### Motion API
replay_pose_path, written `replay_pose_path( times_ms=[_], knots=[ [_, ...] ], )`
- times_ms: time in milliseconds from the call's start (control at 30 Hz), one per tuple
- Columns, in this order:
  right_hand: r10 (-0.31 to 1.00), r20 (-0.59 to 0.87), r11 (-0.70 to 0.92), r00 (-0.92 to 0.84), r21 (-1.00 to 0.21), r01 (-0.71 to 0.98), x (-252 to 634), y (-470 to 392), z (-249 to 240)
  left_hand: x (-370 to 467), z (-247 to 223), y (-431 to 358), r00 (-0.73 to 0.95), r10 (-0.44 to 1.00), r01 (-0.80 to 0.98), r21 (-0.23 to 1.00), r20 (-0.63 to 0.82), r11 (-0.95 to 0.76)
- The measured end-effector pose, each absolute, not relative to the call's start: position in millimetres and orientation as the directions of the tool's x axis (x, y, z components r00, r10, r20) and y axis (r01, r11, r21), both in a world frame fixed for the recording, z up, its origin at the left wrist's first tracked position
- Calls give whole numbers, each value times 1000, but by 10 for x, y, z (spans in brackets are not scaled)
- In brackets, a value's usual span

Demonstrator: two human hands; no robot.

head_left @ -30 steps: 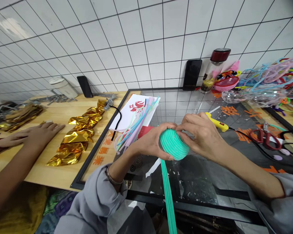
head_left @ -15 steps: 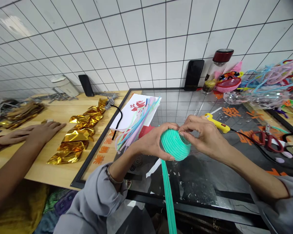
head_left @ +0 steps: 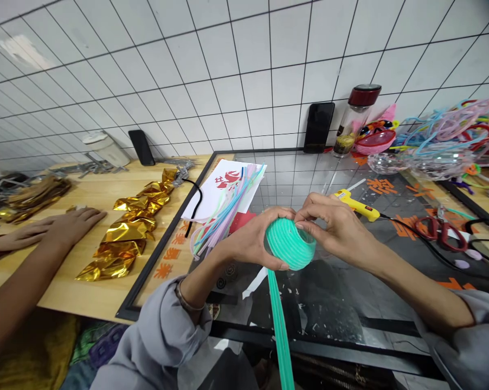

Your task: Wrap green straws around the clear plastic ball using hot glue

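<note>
A round turquoise ball (head_left: 290, 245), ringed with ribbed strands, is held above the dark glass tabletop. My left hand (head_left: 264, 238) wraps round its left side, thumb below and fingers on top. The fingertips of my right hand (head_left: 323, 216) are pinched together at the ball's upper right edge, beside a see-through part; anything between them is too small to make out. A bundle of turquoise strips (head_left: 280, 330) hangs from under the ball past the table's front edge. The yellow glue gun (head_left: 358, 206) lies behind my right hand.
Pipe cleaners (head_left: 228, 203) lie on white paper left of my hands. Red scissors (head_left: 442, 233) and a black cable are at right. Behind stand a phone (head_left: 319, 127) and a bottle (head_left: 352, 124). At left, another person's hands (head_left: 65, 225) rest near gold foil (head_left: 126, 233).
The view has shifted slightly, so most things sit a little further left. My hands keep nearly the same hold on the ball.
</note>
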State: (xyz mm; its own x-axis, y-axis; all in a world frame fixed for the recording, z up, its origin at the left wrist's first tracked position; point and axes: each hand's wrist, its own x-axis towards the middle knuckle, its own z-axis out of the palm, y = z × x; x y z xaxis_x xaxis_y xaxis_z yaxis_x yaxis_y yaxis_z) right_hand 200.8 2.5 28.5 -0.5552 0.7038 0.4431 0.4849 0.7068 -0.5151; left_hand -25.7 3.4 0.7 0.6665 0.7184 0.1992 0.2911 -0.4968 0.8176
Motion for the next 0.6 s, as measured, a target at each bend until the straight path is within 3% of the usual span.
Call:
replay_pose_path(
  times_ms=[600],
  knots=[
    [604,443,797,-663,-315,515,2044,31,335,-298,-25,38,673,719,309,818,173,-485]
  ],
)
